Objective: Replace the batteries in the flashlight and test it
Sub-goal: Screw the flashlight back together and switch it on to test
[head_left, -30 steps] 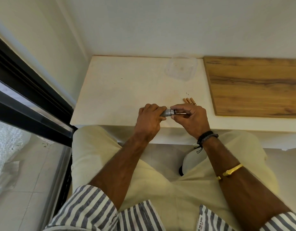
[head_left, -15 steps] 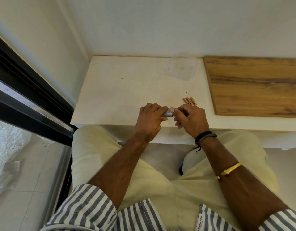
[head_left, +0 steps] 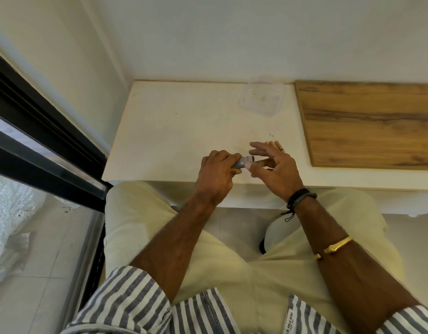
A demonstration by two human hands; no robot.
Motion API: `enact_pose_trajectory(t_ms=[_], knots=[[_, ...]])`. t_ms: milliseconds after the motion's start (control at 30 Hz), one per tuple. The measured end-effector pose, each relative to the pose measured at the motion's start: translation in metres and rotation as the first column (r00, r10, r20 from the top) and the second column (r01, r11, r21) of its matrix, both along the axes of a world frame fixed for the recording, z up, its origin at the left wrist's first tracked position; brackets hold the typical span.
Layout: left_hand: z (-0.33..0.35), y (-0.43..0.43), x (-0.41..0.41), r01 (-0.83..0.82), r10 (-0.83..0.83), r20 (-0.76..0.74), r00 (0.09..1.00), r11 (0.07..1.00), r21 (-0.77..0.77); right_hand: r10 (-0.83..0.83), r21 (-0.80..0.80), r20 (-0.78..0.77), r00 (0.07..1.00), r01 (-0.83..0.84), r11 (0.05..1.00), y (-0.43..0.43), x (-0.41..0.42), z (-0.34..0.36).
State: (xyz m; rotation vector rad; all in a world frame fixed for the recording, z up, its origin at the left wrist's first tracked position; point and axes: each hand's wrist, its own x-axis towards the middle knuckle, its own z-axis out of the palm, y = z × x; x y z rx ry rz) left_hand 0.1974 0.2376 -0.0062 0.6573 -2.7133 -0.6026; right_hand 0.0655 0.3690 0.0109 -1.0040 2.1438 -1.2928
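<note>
A person is sitting at a pale worktop (head_left: 174, 131), seen from above. A dark-framed glass door (head_left: 39, 150) is running along the far left. The left hand (head_left: 216, 173) is wrapping closed around a small grey flashlight (head_left: 242, 162), holding it just above the worktop's near edge with its open end pointing right. The right hand (head_left: 274, 169) is sitting just beside that end with fingers spread loose; something thin may be pinched between thumb and forefinger, but the view is too blurred to tell. Loose tan batteries (head_left: 276, 147) are lying on the worktop just behind the right hand. A clear plastic container (head_left: 262, 98) is resting farther back. A wooden board (head_left: 372, 124) is lying on the right.
</note>
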Motion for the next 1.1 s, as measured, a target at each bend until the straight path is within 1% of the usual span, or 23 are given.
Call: enact_pose_trajectory(t_ms=[33,100,167,267,367,467,500,533,600,667,700,800,867,967,1033,1100], knots=[[-0.0004,-0.0003,0.0003,-0.01,0.01,0.005,1.0,1.0,0.003,0.038,0.001,-0.05,0.998,-0.038,0.999,0.0009,-0.0003,-0.001],[-0.0006,-0.0008,0.0007,-0.016,0.016,0.006,1.0,1.0,0.001,0.054,-0.014,-0.073,0.996,-0.055,0.998,0.0008,0.0017,-0.0023],[-0.0007,-0.0004,0.0005,-0.007,0.007,0.005,1.0,1.0,-0.011,0.021,-0.036,-0.069,0.997,-0.024,0.999,-0.0005,0.0027,-0.0028],[-0.0005,0.0001,-0.0006,0.004,-0.004,0.008,1.0,1.0,-0.029,-0.029,-0.01,-0.12,0.992,0.028,1.0,-0.0002,0.0022,-0.0017],[-0.0009,0.0015,-0.0015,0.03,-0.029,0.004,1.0,0.998,-0.056,-0.073,0.068,-0.171,0.983,0.086,0.994,-0.0007,0.0038,-0.0015],[-0.0017,0.0029,-0.0015,0.056,-0.056,0.001,0.998,0.996,-0.075,-0.093,0.211,-0.289,0.953,0.158,0.965,-0.0043,0.0046,-0.0042],[-0.002,0.0031,-0.0013,0.06,-0.06,-0.001,0.998,0.995,-0.076,-0.103,0.239,-0.298,0.949,0.178,0.955,-0.0045,0.0045,-0.0056],[-0.002,0.0034,-0.0013,0.061,-0.062,-0.001,0.998,0.995,-0.076,-0.12,0.247,-0.274,0.954,0.191,0.95,-0.0045,0.0045,-0.0064],[-0.0016,0.0027,-0.0011,0.045,-0.045,-0.003,0.999,0.997,-0.065,-0.146,0.205,-0.16,0.976,0.177,0.962,-0.0036,0.0046,-0.0069],[-0.0011,0.0005,-0.0005,0.01,-0.01,-0.004,1.0,0.999,-0.038,-0.1,0.108,-0.017,0.995,0.102,0.989,-0.0023,0.0026,-0.0067],[-0.0011,-0.0005,-0.0003,-0.005,0.005,0.002,1.0,1.0,-0.027,-0.054,0.071,0.003,0.999,0.053,0.996,-0.0017,-0.0001,-0.007],[-0.0018,-0.0023,0.0003,-0.021,0.022,0.019,1.0,1.0,-0.02,0.019,0.047,-0.084,0.996,-0.015,0.999,-0.0011,-0.0028,-0.0088],[-0.0021,-0.0024,0.0004,-0.019,0.02,0.028,0.999,1.0,-0.022,0.009,0.035,-0.095,0.995,-0.005,0.999,-0.0011,-0.0009,-0.0087],[-0.0023,-0.0023,0.0003,-0.008,0.009,0.036,0.999,0.999,-0.032,-0.009,0.032,-0.062,0.998,0.011,0.999,-0.0009,0.0,-0.0081],[-0.0023,-0.0019,0.0001,0.011,-0.009,0.036,0.999,0.999,-0.045,-0.041,0.057,-0.045,0.998,0.044,0.997,-0.0005,-0.0004,-0.0067],[-0.0022,-0.0006,0.0001,0.027,-0.026,0.031,0.999,0.998,-0.053,-0.077,0.1,-0.075,0.994,0.084,0.991,-0.0004,0.0004,-0.0066]])
